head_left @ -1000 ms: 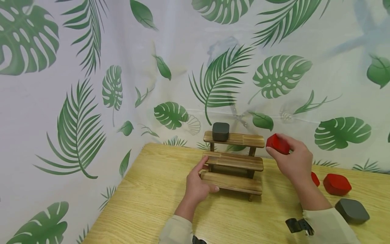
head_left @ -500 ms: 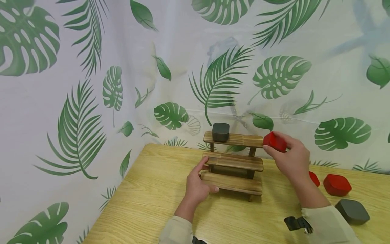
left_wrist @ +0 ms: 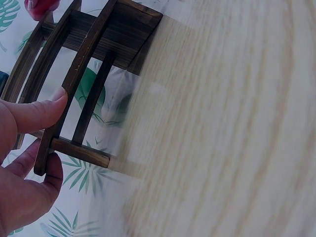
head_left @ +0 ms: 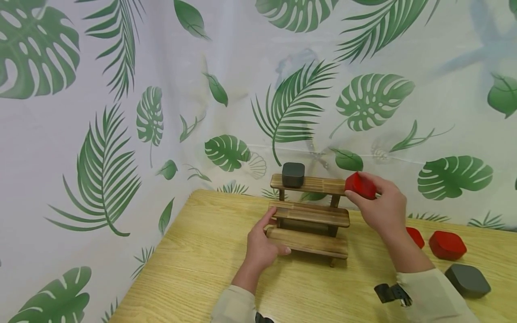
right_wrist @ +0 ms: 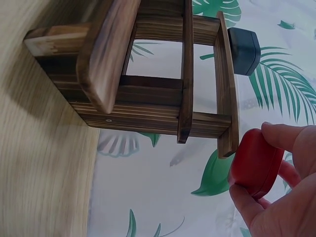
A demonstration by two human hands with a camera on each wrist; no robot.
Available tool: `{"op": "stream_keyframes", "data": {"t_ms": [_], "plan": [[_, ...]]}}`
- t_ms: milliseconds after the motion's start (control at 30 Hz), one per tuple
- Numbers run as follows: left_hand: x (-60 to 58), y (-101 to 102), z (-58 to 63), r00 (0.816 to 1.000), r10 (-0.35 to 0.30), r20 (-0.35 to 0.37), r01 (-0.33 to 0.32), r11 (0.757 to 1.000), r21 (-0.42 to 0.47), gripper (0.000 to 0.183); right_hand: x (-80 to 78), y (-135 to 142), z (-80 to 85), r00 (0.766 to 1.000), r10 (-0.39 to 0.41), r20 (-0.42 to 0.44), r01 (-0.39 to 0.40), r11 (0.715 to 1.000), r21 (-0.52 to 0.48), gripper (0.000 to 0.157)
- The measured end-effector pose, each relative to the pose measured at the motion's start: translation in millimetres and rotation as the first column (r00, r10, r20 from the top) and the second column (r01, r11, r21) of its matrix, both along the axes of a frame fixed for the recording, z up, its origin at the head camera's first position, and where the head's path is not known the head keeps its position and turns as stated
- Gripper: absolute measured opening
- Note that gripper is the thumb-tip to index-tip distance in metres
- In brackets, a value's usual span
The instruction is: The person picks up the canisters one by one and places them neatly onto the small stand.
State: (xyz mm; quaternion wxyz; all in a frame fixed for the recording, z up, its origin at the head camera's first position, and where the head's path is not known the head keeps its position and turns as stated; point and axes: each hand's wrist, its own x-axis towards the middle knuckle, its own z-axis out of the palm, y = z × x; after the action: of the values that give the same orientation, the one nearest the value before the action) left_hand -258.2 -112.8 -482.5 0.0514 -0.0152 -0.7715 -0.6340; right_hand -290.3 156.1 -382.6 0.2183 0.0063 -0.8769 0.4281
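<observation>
A three-tier wooden display stand (head_left: 308, 211) stands on the table. My left hand (head_left: 261, 244) holds its left end; in the left wrist view, the thumb (left_wrist: 42, 112) lies against the lowest step and the fingers curl around the step's end. At the right end of the top step, my right hand (head_left: 385, 204) pinches a small red rounded box (head_left: 358, 185) between thumb and fingers. In the right wrist view the red box (right_wrist: 254, 163) is right at the edge of the top step. A dark grey rounded box (head_left: 293, 175) sits on the left part of that step.
To the right on the wood-grain table (head_left: 190, 260) lie a red box (head_left: 447, 245), a dark grey box (head_left: 467, 280) and another red box (head_left: 415, 237) partly hidden by my right forearm. A leaf-print cloth (head_left: 242, 112) hangs close behind the stand.
My right hand has carried the red box left and slightly up, from beside the stand to the right end of the top step. My left hand stays where it was.
</observation>
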Motion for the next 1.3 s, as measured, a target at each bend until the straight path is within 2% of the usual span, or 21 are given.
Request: {"op": "stream_keyframes", "data": {"t_ms": [600,1300], "plan": [[-0.7,0,0.6,1.000,0.009,0.007,-0.009,1.000,-0.001,0.113,-5.4,-16,6.7,0.997,0.053,-0.050,-0.051,0.998,0.034,0.056],[-3.4,-2,-2.3,1.000,-0.011,0.009,0.011,1.000,0.009,0.112,-11.7,-35,10.5,0.994,0.105,-0.031,-0.102,0.991,0.084,0.057]]}}
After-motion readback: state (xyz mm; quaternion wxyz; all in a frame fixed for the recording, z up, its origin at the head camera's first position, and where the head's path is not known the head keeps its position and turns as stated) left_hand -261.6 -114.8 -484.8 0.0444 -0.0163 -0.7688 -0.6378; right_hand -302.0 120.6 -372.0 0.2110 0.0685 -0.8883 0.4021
